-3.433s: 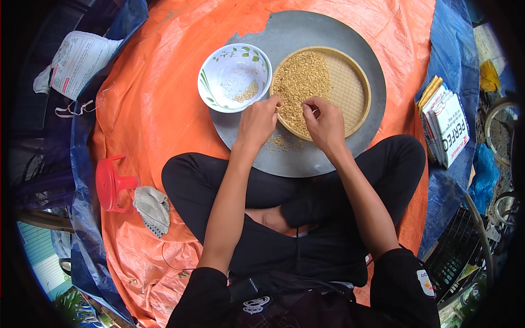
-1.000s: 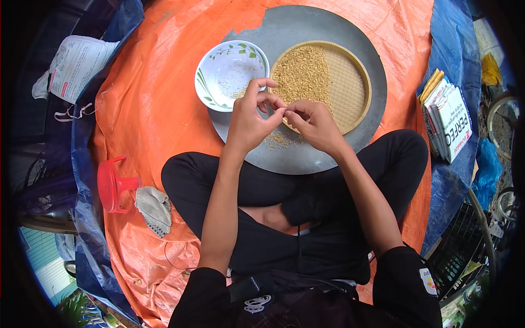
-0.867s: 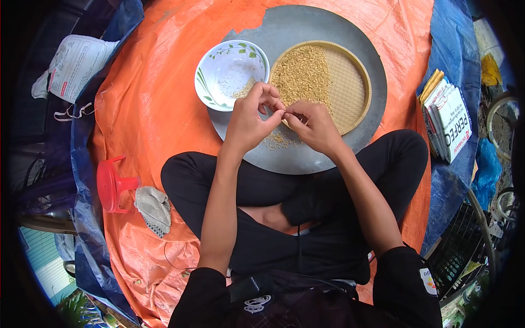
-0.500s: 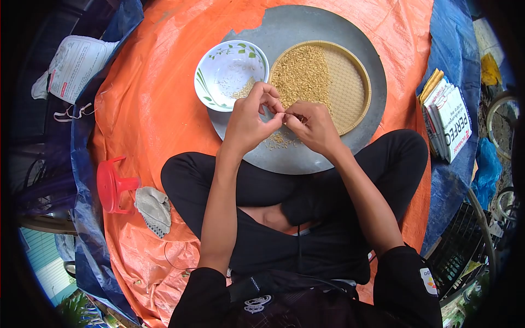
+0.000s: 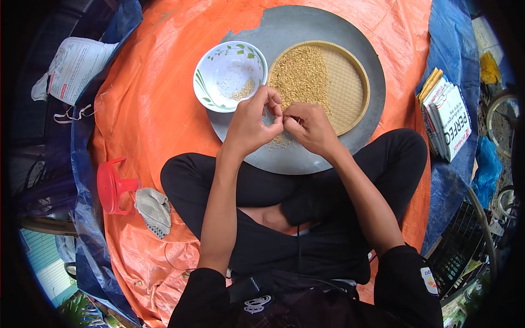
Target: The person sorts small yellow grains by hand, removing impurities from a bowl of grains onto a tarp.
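Observation:
My left hand (image 5: 252, 124) and my right hand (image 5: 310, 127) meet fingertip to fingertip above the near part of a round grey metal tray (image 5: 295, 23). Thumb and index finger are pinched on each hand; whatever lies between them is too small to make out. Just beyond my right hand, a round woven basket (image 5: 351, 82) holds a layer of golden unhusked rice (image 5: 299, 74), mostly on its left side. Beyond my left hand stands a white bowl (image 5: 210, 71) with green leaf patterns, holding some pale grains (image 5: 244, 90). Yellowish bits (image 5: 280, 143) are scattered on the tray beneath my hands.
An orange tarp (image 5: 158, 104) lies under everything, with blue tarp (image 5: 445, 49) at its edges. To the left are a red plastic stool (image 5: 112, 186) and a grey cloth cap-like item (image 5: 153, 210). Folded printed sacks (image 5: 448, 120) lie to the right.
The fingertips have shifted slightly while staying pinched together. The bowl, basket and tray look the same apart from a tiny shift of the view.

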Available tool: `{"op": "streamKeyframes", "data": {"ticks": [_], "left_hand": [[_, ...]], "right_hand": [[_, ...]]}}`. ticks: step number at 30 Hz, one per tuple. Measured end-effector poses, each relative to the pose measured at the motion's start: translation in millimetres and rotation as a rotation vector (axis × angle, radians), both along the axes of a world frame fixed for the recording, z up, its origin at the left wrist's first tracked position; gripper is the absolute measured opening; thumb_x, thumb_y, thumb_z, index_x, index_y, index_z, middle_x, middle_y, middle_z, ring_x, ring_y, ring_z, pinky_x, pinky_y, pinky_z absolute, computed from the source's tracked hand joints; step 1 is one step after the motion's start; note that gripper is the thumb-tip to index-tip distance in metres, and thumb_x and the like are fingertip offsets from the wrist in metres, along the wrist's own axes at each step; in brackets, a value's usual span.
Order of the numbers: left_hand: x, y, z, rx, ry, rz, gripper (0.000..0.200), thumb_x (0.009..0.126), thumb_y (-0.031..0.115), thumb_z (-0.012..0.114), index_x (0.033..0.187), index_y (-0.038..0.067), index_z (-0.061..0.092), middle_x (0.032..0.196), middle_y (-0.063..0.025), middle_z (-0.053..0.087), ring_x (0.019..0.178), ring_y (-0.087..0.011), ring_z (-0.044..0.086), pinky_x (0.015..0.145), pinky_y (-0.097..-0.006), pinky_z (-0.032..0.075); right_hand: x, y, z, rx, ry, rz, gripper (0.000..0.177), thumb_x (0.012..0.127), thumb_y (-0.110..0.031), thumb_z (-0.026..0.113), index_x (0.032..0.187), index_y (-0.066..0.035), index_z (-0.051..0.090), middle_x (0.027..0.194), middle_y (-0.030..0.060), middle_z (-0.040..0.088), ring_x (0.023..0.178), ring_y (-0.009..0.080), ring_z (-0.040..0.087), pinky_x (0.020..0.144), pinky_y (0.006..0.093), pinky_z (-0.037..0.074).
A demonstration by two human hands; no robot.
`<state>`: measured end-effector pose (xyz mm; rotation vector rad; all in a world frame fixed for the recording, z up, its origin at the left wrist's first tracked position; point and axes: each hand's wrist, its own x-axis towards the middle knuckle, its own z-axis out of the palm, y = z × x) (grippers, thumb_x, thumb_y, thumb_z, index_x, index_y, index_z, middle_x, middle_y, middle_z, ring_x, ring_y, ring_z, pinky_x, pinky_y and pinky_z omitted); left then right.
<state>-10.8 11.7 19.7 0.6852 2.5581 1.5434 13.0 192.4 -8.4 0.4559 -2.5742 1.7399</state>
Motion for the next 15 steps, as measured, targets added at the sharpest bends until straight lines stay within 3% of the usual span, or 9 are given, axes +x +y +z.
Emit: {"op": "streamKeyframes", "data": {"ticks": [5, 8, 15], "left_hand": [[1.2, 0.5, 3.3, -0.007, 0.0, -0.02, 0.029, 0.077, -0.003, 0.069, 0.103, 0.002, 0.055, 0.08, -0.0072, 0.066, 0.076, -0.0177, 0.068, 0.073, -0.0321, 0.055], [1.9, -0.9, -0.3, -0.026, -0.045, -0.039, 0.03, 0.079, -0.001, 0.071, 0.106, 0.003, 0.057, 0.085, -0.0038, 0.068, 0.08, -0.0133, 0.065, 0.076, -0.0296, 0.052], [0.7, -1.0, 2.6, 0.042, -0.01, -0.021, 0.035, 0.079, -0.003, 0.07, 0.111, 0.001, 0.057, 0.084, -0.0061, 0.068, 0.079, -0.0153, 0.066, 0.077, -0.0299, 0.054]], "right_hand": [[-0.2, 0.7, -0.5, -0.035, -0.066, 0.001, 0.016, 0.082, -0.011, 0.06, 0.078, 0.004, 0.064, 0.07, 0.0176, 0.061, 0.058, 0.0311, 0.059, 0.057, 0.0423, 0.047], [-0.3, 0.8, -2.1, -0.043, -0.079, 0.007, 0.016, 0.082, -0.011, 0.06, 0.078, 0.004, 0.064, 0.069, 0.0179, 0.06, 0.056, 0.0299, 0.057, 0.056, 0.0416, 0.046], [0.4, -0.8, -0.7, -0.017, -0.001, -0.011, 0.014, 0.083, -0.011, 0.061, 0.081, 0.002, 0.066, 0.073, 0.0162, 0.061, 0.063, 0.0331, 0.062, 0.06, 0.0425, 0.048]]}}
